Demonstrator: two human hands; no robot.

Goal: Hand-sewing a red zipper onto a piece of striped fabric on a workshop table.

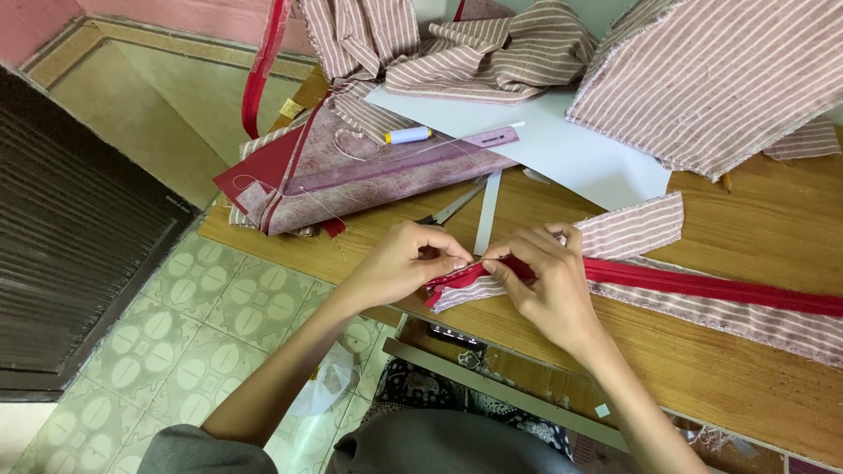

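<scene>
Here the left hand (pixel 399 263) and right hand (pixel 544 281) both pinch the red zipper tape (pixel 702 285) against striped fabric (pixel 755 320) at the bench (pixel 702 377) edge (seemingly keeping the edges aligned); scissors (pixel 452 209) lie nearby.

This looks like a sewing corner in a home. A wooden table (pixel 702 369) holds striped cloth (pixel 720 79), a red zipper (pixel 702 285), a spool of thread (pixel 408 135) and scissors (pixel 452 208). The floor (pixel 219 307) has patterned tiles, like a house.

Grey short sleeves, bare forearms
</scene>
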